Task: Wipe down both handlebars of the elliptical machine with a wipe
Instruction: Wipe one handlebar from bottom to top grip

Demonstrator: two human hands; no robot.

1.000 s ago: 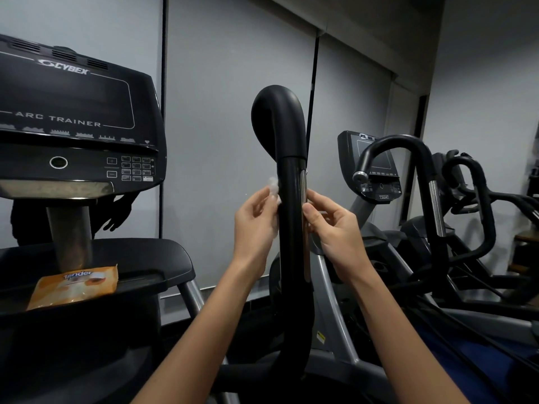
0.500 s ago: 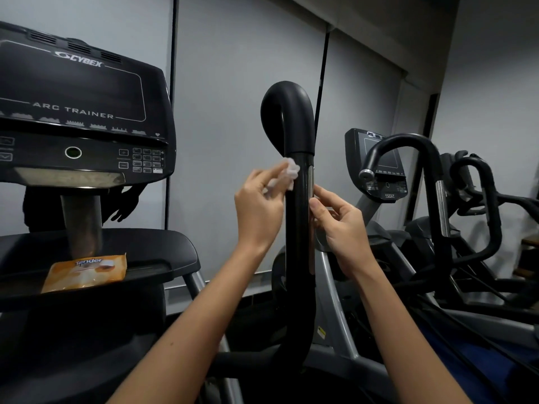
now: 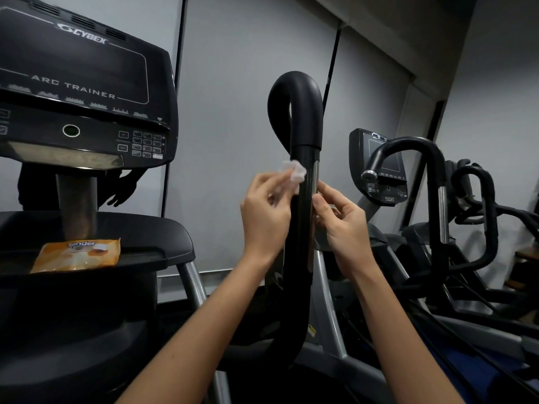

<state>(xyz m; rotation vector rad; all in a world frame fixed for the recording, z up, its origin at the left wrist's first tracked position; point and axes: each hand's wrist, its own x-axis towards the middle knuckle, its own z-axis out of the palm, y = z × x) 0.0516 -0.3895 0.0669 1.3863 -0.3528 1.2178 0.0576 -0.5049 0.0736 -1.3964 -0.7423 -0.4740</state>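
A black handlebar rises upright in the middle of the view and curls over at its top; a metal strip runs down its right side. My left hand pinches a small crumpled white wipe against the bar's left side, just below the curl. My right hand is on the bar's right side, fingertips touching it near the metal strip. Whether the right fingers hold an end of the wipe is hidden by the bar.
The machine's console and its black tray stand at the left, with an orange pack of wipes lying on the tray. More exercise machines with black handlebars crowd the right. A grey wall is behind.
My left hand has carried the wipe upward along the bar's left side. My right hand has stayed beside the bar at nearly the same height.
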